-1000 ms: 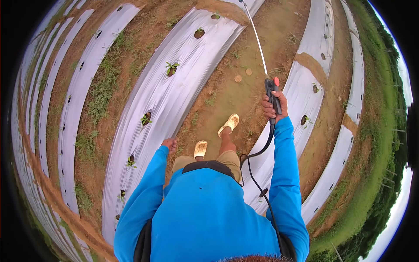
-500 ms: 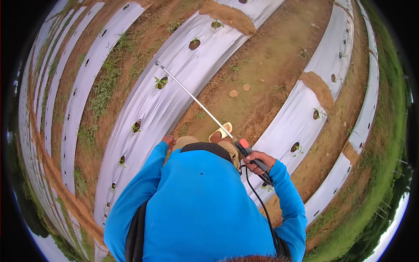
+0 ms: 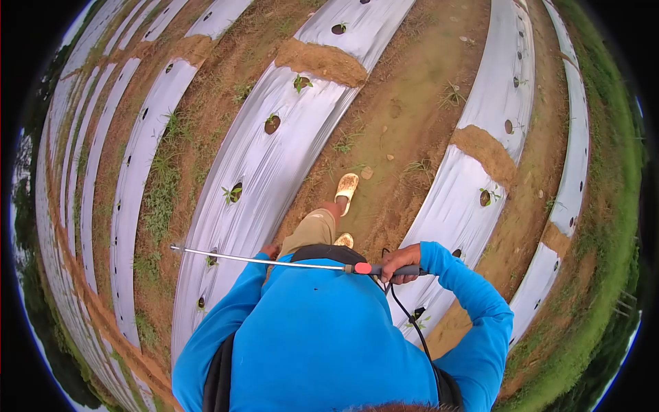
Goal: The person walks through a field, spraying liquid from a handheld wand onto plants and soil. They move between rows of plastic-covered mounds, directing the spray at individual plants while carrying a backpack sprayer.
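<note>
My right hand (image 3: 400, 264) is wrapped around the dark handle of a spray lance (image 3: 302, 265), which has a red part in front of the grip. Its thin metal tube points left across my waist, and the tip is over the white plastic-covered bed. A black hose (image 3: 410, 316) runs from the handle down along my right side. My left hand (image 3: 270, 252) is low beside my left thigh, partly hidden by the sleeve and lance; its fingers do not show clearly. Nearest the tube's outer end is a small seedling (image 3: 212, 258) in a planting hole.
White plastic-covered beds (image 3: 439, 206) with planting holes and seedlings (image 3: 233, 194) curve along both sides. Soil mounds (image 3: 321, 62) cross the plastic. A muddy furrow (image 3: 405, 130) lies between beds, with my light shoe (image 3: 347, 189) stepping in it. Weeds (image 3: 165, 172) grow at left.
The lance has swung from pointing forward to lying left across my waist, still in my right hand. I have stepped forward, and the beds have shifted toward me.
</note>
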The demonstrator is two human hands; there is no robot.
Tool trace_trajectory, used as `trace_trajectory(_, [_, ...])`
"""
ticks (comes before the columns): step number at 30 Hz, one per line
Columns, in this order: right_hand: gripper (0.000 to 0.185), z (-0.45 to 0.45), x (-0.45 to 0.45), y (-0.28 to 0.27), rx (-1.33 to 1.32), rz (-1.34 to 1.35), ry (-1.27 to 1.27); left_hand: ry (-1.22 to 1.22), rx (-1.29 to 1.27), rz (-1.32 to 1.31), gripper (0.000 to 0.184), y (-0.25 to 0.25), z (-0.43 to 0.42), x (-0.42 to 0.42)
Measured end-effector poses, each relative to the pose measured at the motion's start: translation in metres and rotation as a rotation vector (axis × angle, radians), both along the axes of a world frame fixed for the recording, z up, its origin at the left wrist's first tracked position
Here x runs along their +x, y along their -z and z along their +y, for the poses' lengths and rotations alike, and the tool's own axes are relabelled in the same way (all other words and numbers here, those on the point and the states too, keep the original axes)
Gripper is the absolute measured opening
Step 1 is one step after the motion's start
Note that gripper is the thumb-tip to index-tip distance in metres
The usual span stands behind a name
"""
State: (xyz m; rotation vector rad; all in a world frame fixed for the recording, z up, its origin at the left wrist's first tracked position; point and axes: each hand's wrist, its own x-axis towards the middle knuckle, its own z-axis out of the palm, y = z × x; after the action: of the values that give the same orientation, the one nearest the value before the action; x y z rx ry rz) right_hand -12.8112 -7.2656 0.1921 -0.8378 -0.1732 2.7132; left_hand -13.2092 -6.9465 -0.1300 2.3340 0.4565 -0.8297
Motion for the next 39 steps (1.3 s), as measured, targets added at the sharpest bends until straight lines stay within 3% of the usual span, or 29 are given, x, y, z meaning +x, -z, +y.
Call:
trace_trajectory(1, [0.022, 0.003, 0.013, 0.006, 0.019, 0.002, -0.012, 0.05, 0.048, -0.081, 0.028, 0.019, 0.004, 0.006])
trace_trajectory(2, [0.021, 0.007, 0.029, 0.012, 0.027, -0.032, -0.022, -0.338, -0.338, 0.088, 0.025, -0.014, 0.002, 0.041])
trace_trajectory(3, [0.021, 0.014, 0.048, 0.012, 0.022, -0.038, -0.023, -0.338, -0.344, 0.082, 0.025, -0.036, 0.002, 0.075])
trace_trajectory(5, [0.021, 0.03, 0.092, 0.009, 0.03, -0.051, 0.02, -0.539, -0.297, 0.38, 0.023, -0.049, 0.009, 0.134])
trace_trajectory(6, [0.021, 0.038, 0.115, 0.006, 0.028, -0.065, 0.022, -1.176, -0.536, 0.527, 0.02, -0.042, 0.014, 0.162])
trace_trajectory(9, [0.025, 0.064, 0.195, -0.014, -0.021, -0.282, 0.142, -1.056, -0.51, 0.402, 0.019, -0.013, 0.04, 0.241])
trace_trajectory(10, [0.025, 0.071, 0.217, -0.02, -0.058, -0.355, 0.24, -1.235, -0.618, 0.508, 0.02, -0.034, 0.05, 0.274])
trace_trajectory(11, [0.024, 0.077, 0.237, -0.026, -0.093, -0.433, 0.337, -1.233, -0.623, 0.513, 0.02, -0.025, 0.059, 0.289])
trace_trajectory(13, [0.024, 0.087, 0.283, -0.017, -0.061, -0.423, 0.42, -1.201, -0.651, 0.229, 0.019, -0.005, 0.079, 0.349])
trace_trajectory(16, [0.023, 0.113, 0.334, -0.029, -0.163, -0.484, 0.623, -1.189, -0.602, 0.28, 0.019, -0.055, 0.11, 0.445])
trace_trajectory(19, [0.023, 0.128, 0.381, -0.023, -0.244, -0.418, 0.789, -1.21, -0.632, 0.178, 0.019, -0.067, 0.138, 0.503])
trace_trajectory(24, [0.025, 0.135, 0.462, -0.012, -0.198, -0.355, 0.954, -1.196, -0.614, 0.268, 0.017, -0.07, 0.164, 0.556])
trace_trajectory(31, [0.029, 0.185, 0.589, 0.004, -0.14, -0.361, 1.09, -1.24, -0.585, 0.51, 0.015, -0.029, 0.158, 0.567])
trace_trajectory(33, [0.03, 0.206, 0.63, 0.01, -0.055, -0.347, 1.179, -1.265, -0.531, 0.546, 0.014, -0.047, 0.15, 0.592])
trace_trajectory(37, [0.031, 0.244, 0.721, 0.024, 0.019, -0.295, 1.268, -1.209, -0.397, 0.487, 0.016, -0.061, 0.14, 0.646])
trace_trajectory(39, [0.033, 0.256, 0.767, 0.032, 0.058, -0.261, 1.299, -1.032, -0.489, 0.33, 0.02, -0.052, 0.148, 0.674])
